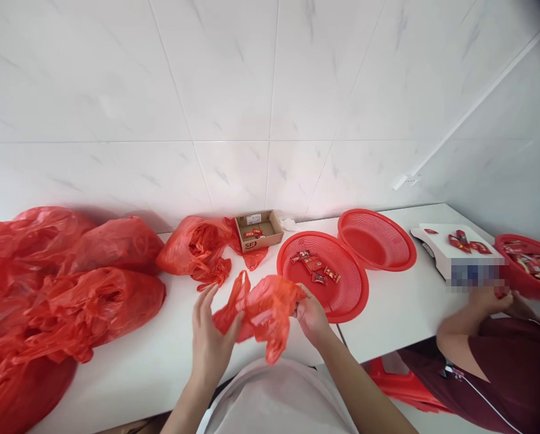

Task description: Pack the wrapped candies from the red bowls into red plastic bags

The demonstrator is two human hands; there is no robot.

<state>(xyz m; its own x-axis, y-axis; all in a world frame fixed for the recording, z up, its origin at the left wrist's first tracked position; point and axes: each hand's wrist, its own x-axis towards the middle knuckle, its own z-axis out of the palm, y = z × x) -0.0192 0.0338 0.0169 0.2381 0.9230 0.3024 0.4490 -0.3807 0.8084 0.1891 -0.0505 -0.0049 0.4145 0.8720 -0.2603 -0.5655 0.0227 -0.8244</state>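
Note:
A thin red plastic bag [270,307] hangs loosely between my two hands above the front of the table. My left hand [213,331] is at the bag's left side, fingers spread, with the thumb against the film. The bag's right end is gripped by my right hand [311,316], its fingers bent round the plastic. Just behind my right hand stands a red mesh basket [297,286] with several wrapped candies [313,263] in it.
Full red bags [116,247] crowd the left, with a tied one [188,244] beside a small cardboard box [260,232]. Another red basket [373,241] stands behind right. Farther right are a white scale [451,241], a candy-filled basket [530,259] and a person's arm [460,325].

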